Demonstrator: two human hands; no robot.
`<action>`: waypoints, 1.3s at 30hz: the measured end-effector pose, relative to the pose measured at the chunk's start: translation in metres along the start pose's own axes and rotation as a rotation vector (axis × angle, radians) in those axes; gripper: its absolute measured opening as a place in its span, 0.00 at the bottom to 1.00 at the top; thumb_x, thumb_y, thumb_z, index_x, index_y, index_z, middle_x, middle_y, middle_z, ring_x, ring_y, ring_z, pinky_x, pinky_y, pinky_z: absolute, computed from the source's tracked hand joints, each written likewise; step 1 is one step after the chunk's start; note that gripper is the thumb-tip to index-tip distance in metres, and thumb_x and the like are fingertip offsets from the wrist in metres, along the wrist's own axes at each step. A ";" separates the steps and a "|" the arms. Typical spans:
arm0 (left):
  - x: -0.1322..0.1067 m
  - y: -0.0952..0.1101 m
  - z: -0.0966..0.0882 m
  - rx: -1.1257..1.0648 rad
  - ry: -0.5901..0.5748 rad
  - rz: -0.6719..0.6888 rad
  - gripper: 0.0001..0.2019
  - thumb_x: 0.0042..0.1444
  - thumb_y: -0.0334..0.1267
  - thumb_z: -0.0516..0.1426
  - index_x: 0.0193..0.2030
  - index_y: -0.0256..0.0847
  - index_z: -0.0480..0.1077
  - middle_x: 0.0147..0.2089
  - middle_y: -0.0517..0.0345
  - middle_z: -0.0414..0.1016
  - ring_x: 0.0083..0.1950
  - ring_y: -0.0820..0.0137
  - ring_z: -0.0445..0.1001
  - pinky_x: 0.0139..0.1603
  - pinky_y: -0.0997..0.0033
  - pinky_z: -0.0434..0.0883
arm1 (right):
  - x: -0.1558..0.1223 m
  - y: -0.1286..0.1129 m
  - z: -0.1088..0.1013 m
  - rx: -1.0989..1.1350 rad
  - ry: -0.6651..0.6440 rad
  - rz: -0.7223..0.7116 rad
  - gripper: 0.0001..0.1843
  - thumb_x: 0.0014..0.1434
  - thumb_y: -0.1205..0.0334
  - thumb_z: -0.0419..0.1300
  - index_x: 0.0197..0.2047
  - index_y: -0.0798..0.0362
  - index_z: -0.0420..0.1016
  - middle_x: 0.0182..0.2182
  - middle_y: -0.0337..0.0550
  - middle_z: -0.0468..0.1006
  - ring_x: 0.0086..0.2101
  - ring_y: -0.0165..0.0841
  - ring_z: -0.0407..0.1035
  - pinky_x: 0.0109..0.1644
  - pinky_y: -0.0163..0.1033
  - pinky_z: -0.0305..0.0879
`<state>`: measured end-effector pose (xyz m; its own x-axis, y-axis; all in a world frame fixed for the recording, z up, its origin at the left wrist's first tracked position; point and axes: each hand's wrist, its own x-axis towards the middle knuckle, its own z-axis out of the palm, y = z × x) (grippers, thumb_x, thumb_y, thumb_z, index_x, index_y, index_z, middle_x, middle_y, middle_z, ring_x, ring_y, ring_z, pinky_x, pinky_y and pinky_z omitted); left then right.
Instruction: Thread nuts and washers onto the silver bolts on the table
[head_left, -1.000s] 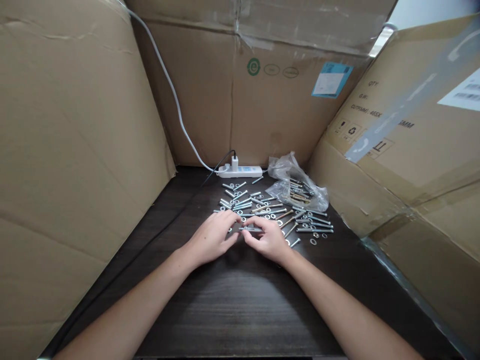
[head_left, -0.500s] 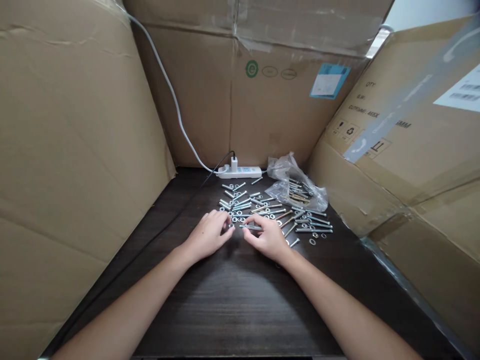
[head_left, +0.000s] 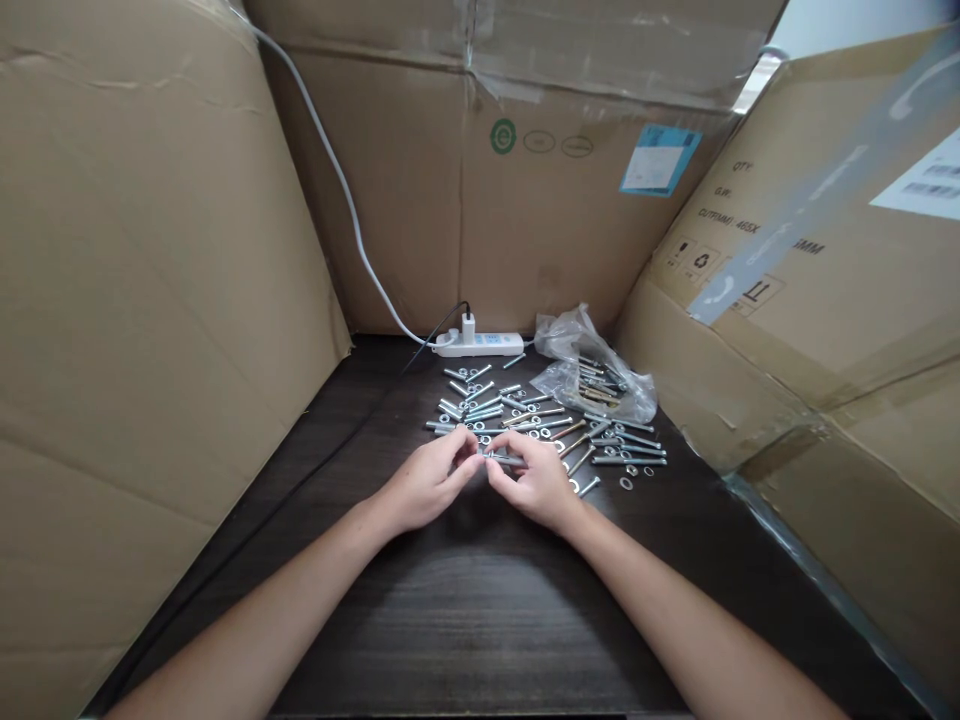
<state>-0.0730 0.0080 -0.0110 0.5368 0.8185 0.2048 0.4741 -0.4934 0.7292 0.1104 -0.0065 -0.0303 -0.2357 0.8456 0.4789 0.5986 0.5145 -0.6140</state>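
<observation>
Left hand (head_left: 426, 480) inward over dark tabletop (head_left: 480, 620)

Bolt (head_left: 510, 461) — partly behind the hands (head_left: 539, 487)

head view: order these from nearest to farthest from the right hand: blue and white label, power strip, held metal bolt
1. metal bolt: held in the right hand
2. power strip: at the back of the dark table, slightly left
3. blue and white label: high on the back cardboard wall, to the right
</observation>
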 end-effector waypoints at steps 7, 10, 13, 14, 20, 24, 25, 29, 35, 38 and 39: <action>0.000 -0.006 0.000 0.026 -0.061 0.039 0.17 0.65 0.44 0.42 0.29 0.39 0.60 0.27 0.62 0.64 0.29 0.74 0.62 0.31 0.75 0.59 | 0.000 -0.002 -0.001 -0.004 -0.039 -0.020 0.07 0.53 0.60 0.58 0.36 0.51 0.72 0.27 0.37 0.76 0.26 0.29 0.68 0.30 0.31 0.64; -0.001 -0.005 0.000 0.017 -0.064 0.050 0.16 0.65 0.43 0.42 0.29 0.39 0.59 0.27 0.62 0.64 0.29 0.74 0.62 0.31 0.75 0.58 | 0.000 -0.002 -0.002 -0.017 -0.050 -0.017 0.07 0.53 0.60 0.58 0.36 0.50 0.72 0.27 0.37 0.76 0.27 0.29 0.68 0.32 0.32 0.64; -0.002 -0.001 -0.002 0.009 -0.077 0.023 0.14 0.65 0.43 0.43 0.31 0.39 0.61 0.29 0.62 0.66 0.31 0.73 0.64 0.32 0.75 0.60 | 0.000 -0.002 -0.002 -0.030 -0.053 -0.016 0.06 0.53 0.60 0.58 0.35 0.50 0.73 0.26 0.36 0.76 0.25 0.29 0.67 0.32 0.32 0.64; -0.002 0.000 -0.002 0.005 -0.077 0.016 0.13 0.64 0.43 0.44 0.33 0.40 0.62 0.31 0.62 0.67 0.32 0.73 0.65 0.33 0.75 0.60 | 0.000 -0.001 -0.002 -0.034 -0.054 -0.012 0.06 0.53 0.60 0.58 0.35 0.50 0.73 0.26 0.36 0.76 0.25 0.29 0.67 0.32 0.32 0.63; -0.004 0.003 -0.001 -0.018 -0.055 0.015 0.08 0.61 0.40 0.48 0.44 0.42 0.62 0.33 0.62 0.66 0.33 0.73 0.64 0.34 0.75 0.62 | 0.002 0.000 -0.003 -0.014 -0.054 0.039 0.07 0.53 0.60 0.57 0.35 0.51 0.73 0.27 0.37 0.77 0.26 0.29 0.68 0.32 0.32 0.64; -0.005 0.002 0.001 -0.020 -0.020 0.022 0.17 0.58 0.40 0.52 0.54 0.43 0.57 0.37 0.61 0.65 0.31 0.74 0.63 0.34 0.74 0.63 | 0.003 0.002 -0.003 0.000 -0.053 0.032 0.07 0.53 0.60 0.58 0.34 0.51 0.73 0.27 0.37 0.77 0.26 0.29 0.69 0.31 0.31 0.64; -0.005 0.002 0.000 -0.016 -0.018 0.011 0.19 0.57 0.40 0.53 0.55 0.43 0.56 0.38 0.61 0.65 0.31 0.74 0.63 0.34 0.74 0.64 | 0.002 0.002 -0.003 0.003 -0.051 0.031 0.07 0.53 0.60 0.58 0.34 0.51 0.73 0.27 0.37 0.77 0.26 0.29 0.69 0.31 0.31 0.64; -0.003 0.001 -0.001 -0.001 -0.021 -0.006 0.11 0.62 0.42 0.47 0.46 0.41 0.63 0.38 0.59 0.68 0.36 0.71 0.66 0.38 0.71 0.64 | 0.002 0.001 -0.003 0.004 -0.050 0.031 0.07 0.53 0.60 0.57 0.35 0.51 0.73 0.28 0.37 0.77 0.26 0.29 0.69 0.31 0.31 0.64; 0.000 -0.001 0.000 0.003 -0.050 0.052 0.12 0.63 0.42 0.45 0.36 0.39 0.65 0.34 0.59 0.67 0.35 0.71 0.65 0.38 0.72 0.63 | 0.002 0.000 -0.003 -0.029 -0.059 0.025 0.07 0.53 0.59 0.57 0.34 0.51 0.73 0.26 0.37 0.76 0.25 0.29 0.68 0.31 0.31 0.64; -0.002 0.000 0.001 -0.011 -0.035 0.029 0.09 0.61 0.40 0.49 0.43 0.41 0.64 0.35 0.60 0.67 0.34 0.72 0.65 0.35 0.73 0.64 | 0.002 0.001 -0.003 -0.022 -0.055 0.033 0.07 0.53 0.60 0.57 0.34 0.51 0.73 0.26 0.36 0.76 0.25 0.29 0.68 0.31 0.31 0.63; -0.003 0.001 0.002 -0.012 -0.029 0.025 0.10 0.60 0.40 0.50 0.46 0.41 0.63 0.36 0.60 0.67 0.33 0.72 0.65 0.35 0.74 0.64 | 0.003 0.002 -0.003 -0.019 -0.053 0.032 0.07 0.53 0.60 0.57 0.34 0.51 0.73 0.26 0.36 0.76 0.25 0.29 0.68 0.31 0.31 0.63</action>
<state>-0.0734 0.0045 -0.0121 0.5689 0.7967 0.2042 0.4520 -0.5102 0.7317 0.1130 -0.0039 -0.0282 -0.2561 0.8681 0.4251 0.6208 0.4848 -0.6161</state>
